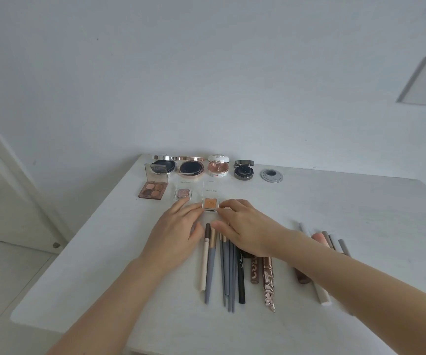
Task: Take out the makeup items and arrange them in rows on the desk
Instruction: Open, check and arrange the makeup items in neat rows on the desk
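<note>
A small clear case with orange eyeshadow point(209, 204), its lid open, sits on the white desk point(335, 213). My left hand point(178, 231) touches its left side with the fingertips, and my right hand point(242, 229) touches its right side. To its left lie a small pink shadow case point(182, 193) and an open brown four-pan palette point(153, 192). Along the back edge stands a row of open compacts: a black one point(164, 166), a rose-gold one point(191, 169), a white ornate one point(218, 167) and a dark grey one point(243, 171).
Several pencils and brushes point(226, 267) lie side by side under my hands. More tubes and pencils point(322, 293) lie partly hidden beneath my right forearm. A round cable grommet point(271, 175) is set in the desk at the back. A white wall rises behind the desk.
</note>
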